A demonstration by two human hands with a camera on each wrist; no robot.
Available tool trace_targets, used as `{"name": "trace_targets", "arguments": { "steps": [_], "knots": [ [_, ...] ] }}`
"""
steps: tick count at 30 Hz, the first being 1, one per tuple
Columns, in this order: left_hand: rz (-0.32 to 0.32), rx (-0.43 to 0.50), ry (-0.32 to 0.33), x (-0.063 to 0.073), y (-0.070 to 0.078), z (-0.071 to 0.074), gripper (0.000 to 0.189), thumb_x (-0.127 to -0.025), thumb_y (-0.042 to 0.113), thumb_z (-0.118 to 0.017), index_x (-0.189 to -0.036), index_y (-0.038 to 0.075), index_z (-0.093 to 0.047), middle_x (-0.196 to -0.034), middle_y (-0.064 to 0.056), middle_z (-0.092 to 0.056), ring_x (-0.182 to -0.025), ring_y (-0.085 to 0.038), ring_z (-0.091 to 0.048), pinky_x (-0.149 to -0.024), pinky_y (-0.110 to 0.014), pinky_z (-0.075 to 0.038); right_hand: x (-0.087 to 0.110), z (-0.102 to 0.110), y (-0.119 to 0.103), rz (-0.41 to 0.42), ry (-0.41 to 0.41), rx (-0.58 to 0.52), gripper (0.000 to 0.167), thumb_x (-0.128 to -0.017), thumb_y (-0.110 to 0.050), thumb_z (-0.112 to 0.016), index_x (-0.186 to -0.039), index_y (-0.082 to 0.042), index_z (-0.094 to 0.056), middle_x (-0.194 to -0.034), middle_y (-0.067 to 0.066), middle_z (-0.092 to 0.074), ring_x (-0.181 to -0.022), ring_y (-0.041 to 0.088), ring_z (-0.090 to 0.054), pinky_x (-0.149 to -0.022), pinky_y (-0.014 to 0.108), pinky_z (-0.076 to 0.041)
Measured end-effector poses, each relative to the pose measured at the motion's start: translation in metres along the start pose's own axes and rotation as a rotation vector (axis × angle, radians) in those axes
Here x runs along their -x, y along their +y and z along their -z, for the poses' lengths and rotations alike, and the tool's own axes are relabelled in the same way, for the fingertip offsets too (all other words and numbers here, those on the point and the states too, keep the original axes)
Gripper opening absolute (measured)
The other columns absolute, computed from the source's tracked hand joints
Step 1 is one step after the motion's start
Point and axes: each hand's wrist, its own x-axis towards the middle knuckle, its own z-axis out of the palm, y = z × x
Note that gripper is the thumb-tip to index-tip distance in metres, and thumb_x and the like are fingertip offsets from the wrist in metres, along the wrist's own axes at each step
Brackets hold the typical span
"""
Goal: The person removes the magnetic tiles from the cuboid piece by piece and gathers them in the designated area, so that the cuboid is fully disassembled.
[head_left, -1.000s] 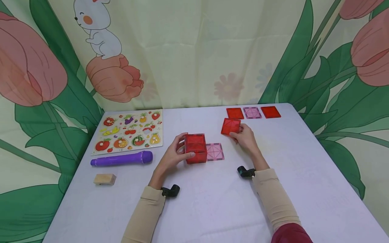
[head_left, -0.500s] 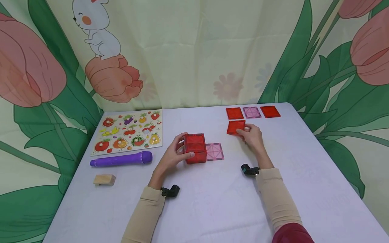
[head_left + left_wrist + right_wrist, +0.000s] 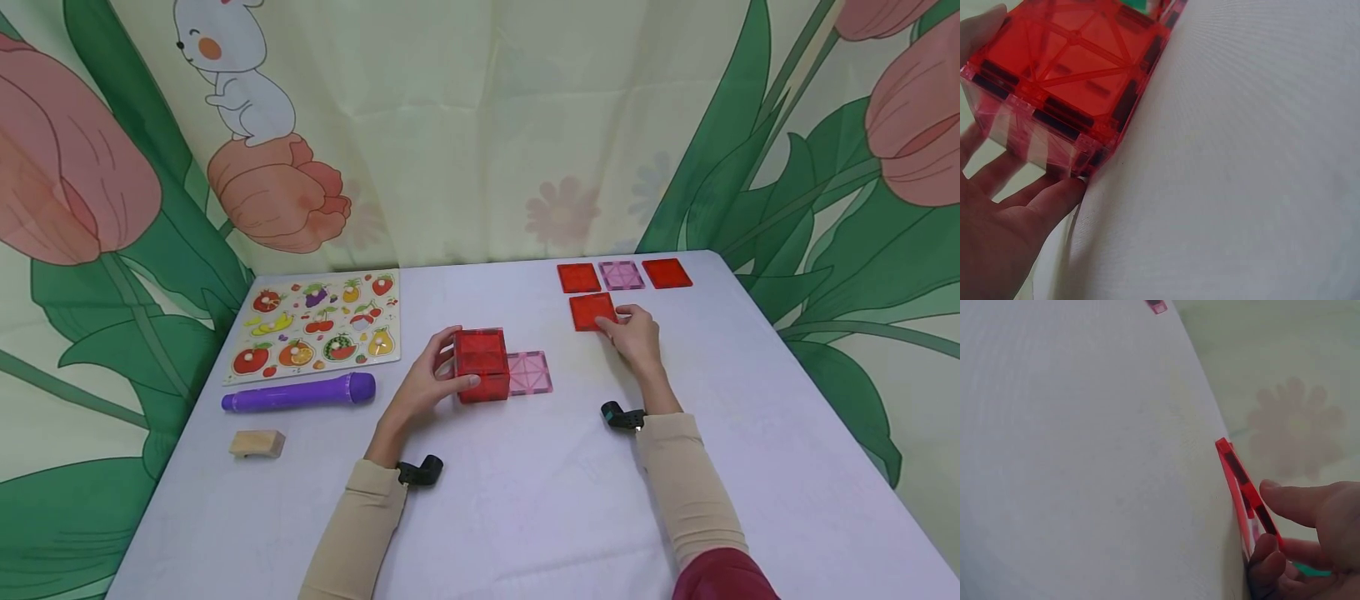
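Observation:
My left hand [image 3: 426, 385] holds a box built of red and pink magnetic tiles [image 3: 482, 364] by its left side, thumb along the near face. In the left wrist view, a red lattice face of the box [image 3: 1075, 47] and a clear pink side show, with fingers against that side. A flat pink tile [image 3: 530, 372] lies against the box's right. Farther back, my right hand [image 3: 632, 337] pinches a red square magnetic tile [image 3: 588, 311] by its right corner. From the right wrist, this tile [image 3: 1244, 481] appears edge-on between thumb and fingers, close to the tabletop.
Along the back edge lie a red tile [image 3: 578, 277], a pink tile [image 3: 621, 275] and another red tile [image 3: 667, 272]. On the left are a fruit puzzle board [image 3: 318, 325], a purple microphone-shaped tube [image 3: 300, 393] and a small wooden block [image 3: 257, 443]. A printed curtain [image 3: 450, 125] hangs behind.
My right hand has carried the red tile to the right, away from the box, and the tile has gone from tilted to nearly flat. The left hand stays on the box.

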Motion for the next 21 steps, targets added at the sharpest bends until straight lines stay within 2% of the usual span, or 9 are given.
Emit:
{"name": "trace_targets", "arguments": {
  "steps": [3, 7, 15, 21],
  "knots": [
    [0.0, 0.003, -0.002, 0.0, -0.0002, -0.0001, 0.084, -0.088, 0.018, -0.076, -0.156, 0.023, -0.028, -0.162, -0.012, -0.03, -0.151, -0.035, -0.032, -0.117, -0.048, -0.039, -0.0005, -0.0013, 0.0007, 0.015, 0.0, 0.014, 0.066, -0.096, -0.035, -0.067, -0.146, 0.0, -0.044, -0.139, 0.025, -0.053, -0.125, 0.037, -0.05, -0.102, 0.047, -0.055],
    [0.0, 0.006, -0.003, 0.0001, 0.0, -0.0001, 0.084, -0.088, 0.018, -0.076, -0.156, 0.023, -0.028, -0.162, -0.012, -0.03, -0.151, -0.034, -0.032, -0.117, -0.048, -0.039, 0.0003, -0.0034, 0.0012, 0.035, 0.003, 0.032, 0.067, -0.094, -0.032, -0.07, -0.146, 0.001, -0.044, -0.143, 0.025, -0.05, -0.13, 0.039, -0.047, -0.109, 0.052, -0.049],
    [0.002, 0.009, -0.002, 0.0004, 0.0001, 0.0001, 0.084, -0.088, 0.018, -0.076, -0.156, 0.023, -0.028, -0.162, -0.011, -0.031, -0.151, -0.034, -0.032, -0.117, -0.047, -0.039, 0.0027, -0.0068, 0.0032, 0.113, 0.024, 0.075, 0.068, -0.092, -0.03, -0.073, -0.143, 0.007, -0.046, -0.139, 0.029, -0.047, -0.129, 0.04, -0.044, -0.107, 0.054, -0.05],
    [0.002, 0.013, -0.003, 0.0004, 0.0001, 0.0004, 0.084, -0.088, 0.018, -0.076, -0.157, 0.023, -0.028, -0.162, -0.012, -0.031, -0.151, -0.034, -0.032, -0.117, -0.048, -0.039, 0.004, -0.0082, 0.0021, 0.133, 0.029, 0.104, 0.065, -0.093, -0.028, -0.072, -0.141, 0.009, -0.048, -0.137, 0.029, -0.045, -0.128, 0.04, -0.043, -0.106, 0.054, -0.05]
  ]
}}
